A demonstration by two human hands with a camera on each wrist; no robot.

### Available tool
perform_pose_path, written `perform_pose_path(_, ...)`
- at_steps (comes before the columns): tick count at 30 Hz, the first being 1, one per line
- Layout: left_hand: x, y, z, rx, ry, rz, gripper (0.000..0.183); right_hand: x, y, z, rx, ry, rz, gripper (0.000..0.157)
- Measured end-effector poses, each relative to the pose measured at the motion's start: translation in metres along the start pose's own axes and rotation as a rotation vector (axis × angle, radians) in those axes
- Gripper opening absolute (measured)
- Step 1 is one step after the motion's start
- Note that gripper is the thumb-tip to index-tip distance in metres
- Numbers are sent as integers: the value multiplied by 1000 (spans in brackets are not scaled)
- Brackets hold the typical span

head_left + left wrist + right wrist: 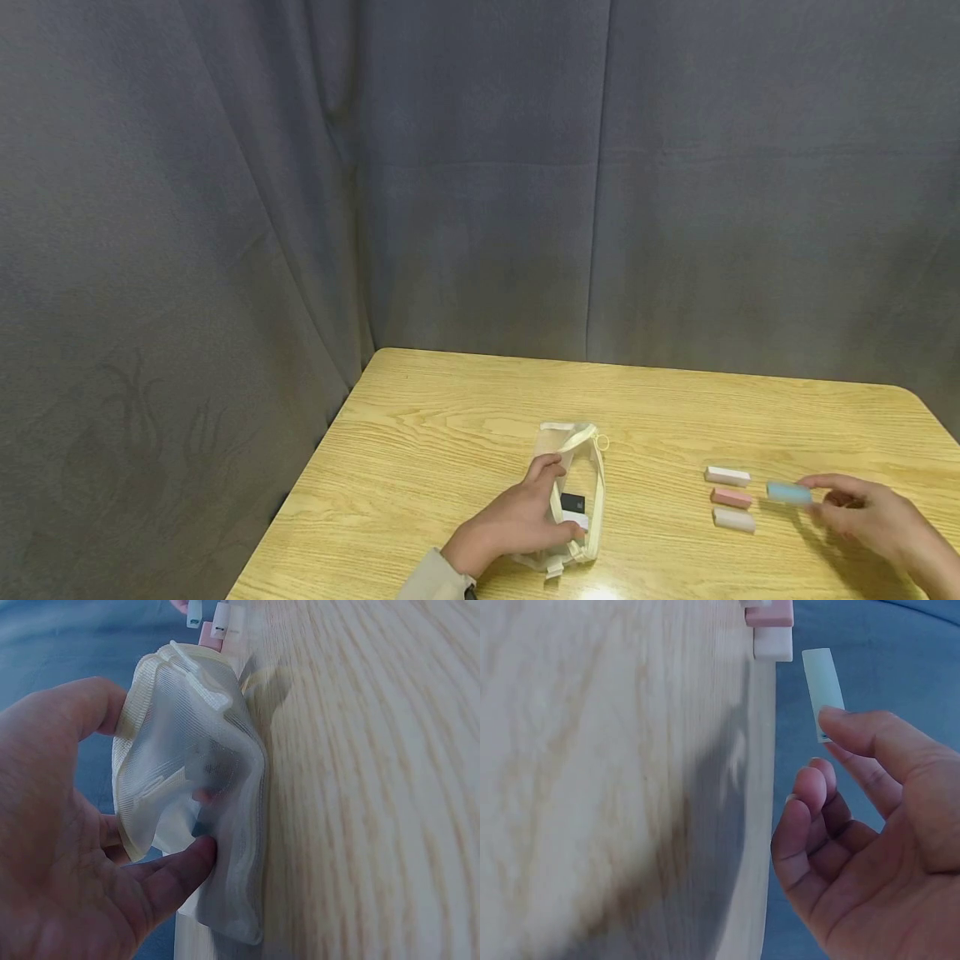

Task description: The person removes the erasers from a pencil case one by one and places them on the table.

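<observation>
A cream mesh zip pouch (597, 517) lies on the table with its mouth spread. My left hand (513, 518) grips its near-left side, thumb and fingers around the rim, as the left wrist view also shows. Inside the pouch are a black item (572, 502) and a white item (574, 520). Off to the right, my right hand (870, 512) pinches one end of a small light blue block (823, 682) between thumb and index finger, raised above the table. Its other fingers are loosely curled.
Left of the blue block, three small blocks lie in a column: a white one (727, 477), a pink one (731, 498) and a pale one (734, 521). A yellowish zip-pull ring (602, 442) sticks out from the pouch. Dark curtains (480, 208) hang behind the wooden table (450, 400).
</observation>
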State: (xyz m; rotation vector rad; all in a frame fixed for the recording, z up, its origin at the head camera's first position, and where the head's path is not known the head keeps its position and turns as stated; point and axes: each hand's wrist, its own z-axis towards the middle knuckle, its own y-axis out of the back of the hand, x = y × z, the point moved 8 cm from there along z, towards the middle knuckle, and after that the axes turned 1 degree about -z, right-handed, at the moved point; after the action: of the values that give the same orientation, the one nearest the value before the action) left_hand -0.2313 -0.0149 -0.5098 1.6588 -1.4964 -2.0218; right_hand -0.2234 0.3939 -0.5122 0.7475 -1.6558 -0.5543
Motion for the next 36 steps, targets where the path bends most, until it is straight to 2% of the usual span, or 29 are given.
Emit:
perform_pose_path(4, 0, -1, 0, 0, 12, -2, 82, -2, 1, 4, 9, 4, 8, 60)
perform_pose_path(16, 1, -1, -1, 3, 26, -10, 82, -4, 1, 15, 35, 61, 18, 53)
perform_pose_path(36, 1, 1, -1, -8, 12, -1, 81, -14, 1, 26, 55, 18, -2, 55)
